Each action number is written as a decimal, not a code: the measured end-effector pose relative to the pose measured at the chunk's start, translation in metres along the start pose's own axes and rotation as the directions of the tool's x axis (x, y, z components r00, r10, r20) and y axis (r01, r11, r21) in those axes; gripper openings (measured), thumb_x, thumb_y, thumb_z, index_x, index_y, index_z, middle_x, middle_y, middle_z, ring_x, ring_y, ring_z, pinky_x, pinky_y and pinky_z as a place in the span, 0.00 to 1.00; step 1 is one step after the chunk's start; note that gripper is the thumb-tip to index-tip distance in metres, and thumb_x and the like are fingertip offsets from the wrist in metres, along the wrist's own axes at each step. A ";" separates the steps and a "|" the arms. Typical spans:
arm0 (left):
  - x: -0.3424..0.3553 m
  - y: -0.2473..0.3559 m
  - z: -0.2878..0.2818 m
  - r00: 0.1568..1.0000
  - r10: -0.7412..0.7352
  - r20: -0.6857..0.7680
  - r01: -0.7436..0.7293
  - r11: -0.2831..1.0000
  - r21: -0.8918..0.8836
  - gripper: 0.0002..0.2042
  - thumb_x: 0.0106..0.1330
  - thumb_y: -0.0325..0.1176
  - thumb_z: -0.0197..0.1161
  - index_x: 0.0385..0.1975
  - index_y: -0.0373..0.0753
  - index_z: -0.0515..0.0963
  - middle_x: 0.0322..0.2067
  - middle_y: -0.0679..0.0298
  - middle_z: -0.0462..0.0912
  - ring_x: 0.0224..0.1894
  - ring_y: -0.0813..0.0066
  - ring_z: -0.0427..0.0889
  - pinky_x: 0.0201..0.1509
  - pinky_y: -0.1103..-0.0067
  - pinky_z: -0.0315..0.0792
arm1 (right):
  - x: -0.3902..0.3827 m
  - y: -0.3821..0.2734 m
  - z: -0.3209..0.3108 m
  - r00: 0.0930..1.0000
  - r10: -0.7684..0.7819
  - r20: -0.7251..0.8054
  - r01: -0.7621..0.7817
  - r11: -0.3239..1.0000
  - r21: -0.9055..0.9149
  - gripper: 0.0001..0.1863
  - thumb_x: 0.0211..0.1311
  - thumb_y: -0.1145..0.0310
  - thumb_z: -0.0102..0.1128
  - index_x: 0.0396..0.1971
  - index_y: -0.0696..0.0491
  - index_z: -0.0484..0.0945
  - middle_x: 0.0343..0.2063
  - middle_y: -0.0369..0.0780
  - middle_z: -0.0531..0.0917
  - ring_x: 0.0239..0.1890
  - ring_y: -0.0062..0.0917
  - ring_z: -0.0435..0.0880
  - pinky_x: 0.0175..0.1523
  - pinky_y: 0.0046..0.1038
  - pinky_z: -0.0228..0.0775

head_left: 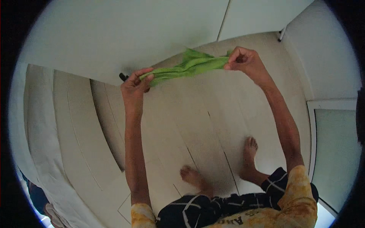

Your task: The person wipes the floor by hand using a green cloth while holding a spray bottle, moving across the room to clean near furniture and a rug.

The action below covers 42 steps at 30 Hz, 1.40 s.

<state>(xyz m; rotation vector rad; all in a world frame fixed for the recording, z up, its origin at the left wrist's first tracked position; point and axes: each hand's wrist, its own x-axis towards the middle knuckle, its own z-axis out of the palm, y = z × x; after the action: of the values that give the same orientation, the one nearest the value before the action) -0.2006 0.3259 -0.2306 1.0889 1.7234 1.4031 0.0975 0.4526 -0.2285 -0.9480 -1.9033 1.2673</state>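
- The green cloth (186,66) hangs in the air at arm's length, above the pale plank floor (197,129), stretched between both hands.
- The left hand (135,85) pinches one end, thumb over the edge — closed on the fabric.
- The right hand (243,60) grips the other end, held higher, so the cloth slants and bunches near the middle.
- Pulled apart this way, the fabric stays taut — clear of the bare feet (194,176) below.

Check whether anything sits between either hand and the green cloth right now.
Nothing visible does. The left hand and right hand each pinch one end of the green cloth, held stretched above the pale floor.
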 end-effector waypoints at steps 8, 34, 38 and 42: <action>0.049 -0.013 0.009 0.985 0.117 -0.124 -0.124 0.991 -0.044 0.10 0.57 0.30 0.64 0.39 0.42 0.80 0.26 0.71 0.75 0.26 0.86 0.67 0.29 0.87 0.62 | 0.023 0.003 -0.017 0.976 -0.066 -0.207 0.029 0.984 -0.175 0.12 0.50 0.69 0.66 0.36 0.50 0.78 0.32 0.32 0.80 0.35 0.15 0.77 0.43 0.20 0.71; 0.037 -0.125 -0.019 0.835 0.396 -0.383 -0.257 0.895 0.365 0.43 0.49 0.36 0.73 0.63 0.42 0.52 0.58 0.56 0.59 0.60 0.63 0.62 0.64 0.64 0.56 | -0.060 0.146 0.202 0.951 0.056 0.306 0.227 0.545 -0.807 0.31 0.62 0.50 0.48 0.64 0.43 0.56 0.68 0.36 0.46 0.69 0.37 0.43 0.69 0.47 0.31; 0.043 -0.129 -0.007 0.840 0.347 -0.417 -0.280 0.936 0.216 0.44 0.48 0.36 0.73 0.63 0.44 0.51 0.57 0.57 0.59 0.57 0.65 0.63 0.63 0.67 0.57 | -0.114 0.158 0.137 0.946 0.269 0.179 0.075 0.357 -0.931 0.30 0.61 0.58 0.51 0.63 0.41 0.57 0.68 0.34 0.47 0.69 0.35 0.44 0.70 0.45 0.32; 0.041 -0.128 -0.003 0.899 0.288 -0.332 -0.278 0.957 0.077 0.42 0.50 0.38 0.72 0.63 0.44 0.52 0.54 0.59 0.62 0.54 0.66 0.64 0.61 0.69 0.59 | -0.149 0.182 0.082 0.976 0.218 -0.003 -0.078 0.335 -0.939 0.30 0.61 0.62 0.49 0.64 0.42 0.55 0.68 0.32 0.46 0.69 0.34 0.42 0.70 0.46 0.31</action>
<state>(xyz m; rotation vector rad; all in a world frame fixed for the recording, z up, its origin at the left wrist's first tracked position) -0.2469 0.3514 -0.3549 1.2049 1.8807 1.8447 0.1464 0.3379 -0.4444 -1.6550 -2.7351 0.1033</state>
